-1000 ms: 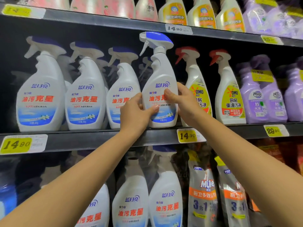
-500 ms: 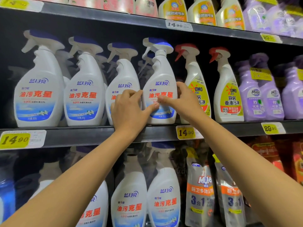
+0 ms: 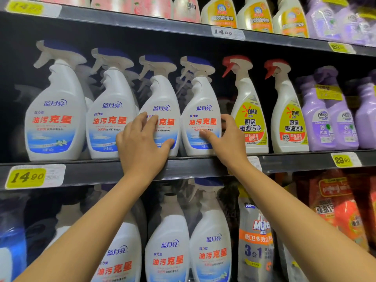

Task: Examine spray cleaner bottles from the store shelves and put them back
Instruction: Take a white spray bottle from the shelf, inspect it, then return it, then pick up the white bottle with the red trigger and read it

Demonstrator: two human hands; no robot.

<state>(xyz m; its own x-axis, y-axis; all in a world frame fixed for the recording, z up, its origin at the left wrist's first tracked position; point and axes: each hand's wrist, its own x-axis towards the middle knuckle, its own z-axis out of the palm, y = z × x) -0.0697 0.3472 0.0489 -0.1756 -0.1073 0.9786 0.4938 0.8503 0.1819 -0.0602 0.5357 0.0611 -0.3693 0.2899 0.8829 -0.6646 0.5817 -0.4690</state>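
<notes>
Spray cleaner bottle stood upright on middle shelf, fourth of the blue-capped row. Right hand gripped it, thumb on label; left hand clasped the neighbouring bottle to its left.

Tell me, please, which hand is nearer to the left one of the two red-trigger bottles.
The right hand: it grips the fourth blue-capped bottle, directly beside the red-trigger bottle. The left hand holds the third blue-capped bottle, one bottle farther left.
</notes>
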